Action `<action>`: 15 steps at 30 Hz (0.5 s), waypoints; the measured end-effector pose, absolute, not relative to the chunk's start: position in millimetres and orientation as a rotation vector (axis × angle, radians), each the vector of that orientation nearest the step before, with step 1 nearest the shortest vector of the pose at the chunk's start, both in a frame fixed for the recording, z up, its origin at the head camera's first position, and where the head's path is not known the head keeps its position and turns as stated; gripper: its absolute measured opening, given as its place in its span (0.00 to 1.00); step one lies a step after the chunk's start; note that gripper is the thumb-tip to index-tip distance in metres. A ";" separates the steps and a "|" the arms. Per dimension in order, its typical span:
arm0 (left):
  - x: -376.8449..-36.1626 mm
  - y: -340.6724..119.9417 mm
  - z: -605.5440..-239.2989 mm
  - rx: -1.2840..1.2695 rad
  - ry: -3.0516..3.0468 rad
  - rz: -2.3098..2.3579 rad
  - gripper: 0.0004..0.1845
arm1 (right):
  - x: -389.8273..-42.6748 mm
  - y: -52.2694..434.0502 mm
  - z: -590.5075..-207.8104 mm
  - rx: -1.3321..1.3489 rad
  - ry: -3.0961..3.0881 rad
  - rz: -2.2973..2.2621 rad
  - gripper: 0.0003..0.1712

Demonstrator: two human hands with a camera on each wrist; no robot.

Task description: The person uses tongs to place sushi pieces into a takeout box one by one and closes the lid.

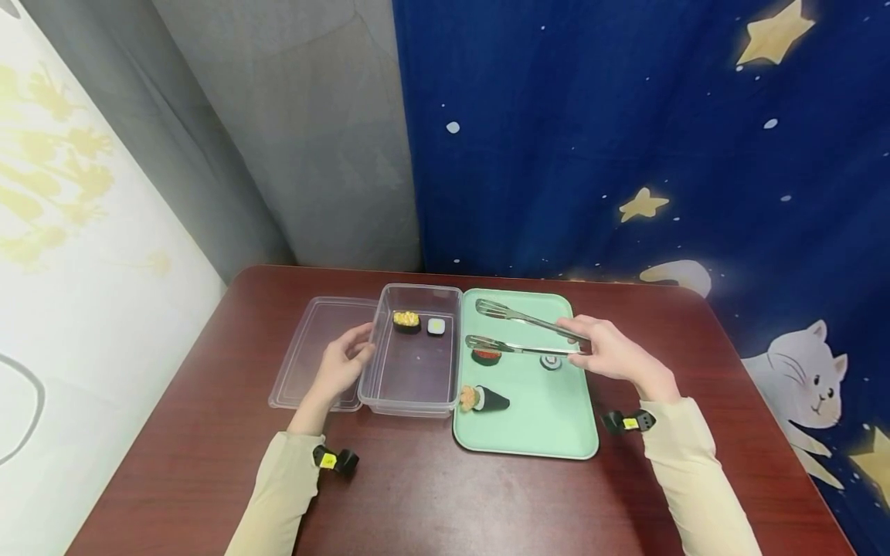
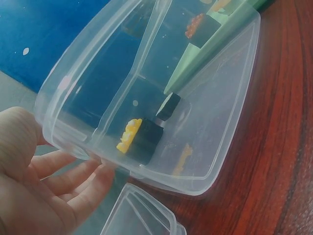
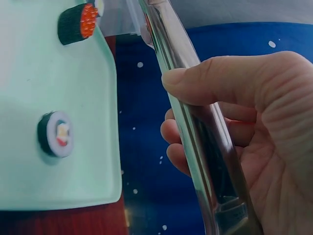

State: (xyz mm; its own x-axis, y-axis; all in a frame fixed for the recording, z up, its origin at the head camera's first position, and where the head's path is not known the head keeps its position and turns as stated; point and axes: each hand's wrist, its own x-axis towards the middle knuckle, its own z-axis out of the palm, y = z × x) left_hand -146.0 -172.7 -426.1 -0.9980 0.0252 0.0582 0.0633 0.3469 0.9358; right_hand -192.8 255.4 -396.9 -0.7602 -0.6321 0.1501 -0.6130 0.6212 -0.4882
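My right hand (image 1: 603, 351) grips the handle end of metal tongs (image 1: 521, 328), thumb on top in the right wrist view (image 3: 195, 127). The tongs' arms are spread apart over a mint green tray (image 1: 549, 425), and the nearer tip hovers by a red roe sushi piece (image 1: 486, 356). A round roll slice (image 1: 551, 361) and a cone hand roll (image 1: 483, 398) also lie on the tray. My left hand (image 1: 344, 363) rests with relaxed fingers (image 2: 73, 181) against the left wall of a clear plastic box (image 1: 413, 386). Inside the box sit a yellow-topped piece (image 1: 406, 320) and a small white-topped piece (image 1: 436, 326).
The box's clear lid (image 1: 313, 351) lies flat to the left of the box, under my left hand. All of it sits on a dark red wooden table (image 1: 431, 494). A blue starry curtain (image 1: 626, 154) hangs behind, and a grey wall stands at the left.
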 end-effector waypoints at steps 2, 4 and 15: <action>-145.9 -172.7 -426.0 -0.083 -2.553 -1.770 0.23 | -190.4 257.8 -400.7 -1.074 2.792 -0.838 0.30; -145.9 -172.6 -425.9 -0.080 -2.553 -1.768 0.23 | -188.0 259.7 -404.3 -1.085 2.789 -0.857 0.30; -146.3 -172.8 -426.9 -0.078 -2.548 -1.777 0.23 | -181.1 265.9 -429.0 -1.057 2.739 -0.895 0.28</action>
State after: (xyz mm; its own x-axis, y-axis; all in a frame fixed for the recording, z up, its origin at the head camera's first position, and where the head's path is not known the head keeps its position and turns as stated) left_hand -146.3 -172.8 -426.9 -0.9982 0.0214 0.0566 0.0605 0.3449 0.9367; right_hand -181.1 265.9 -429.0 -0.7604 -0.6351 0.1359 -0.5929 0.5934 -0.5445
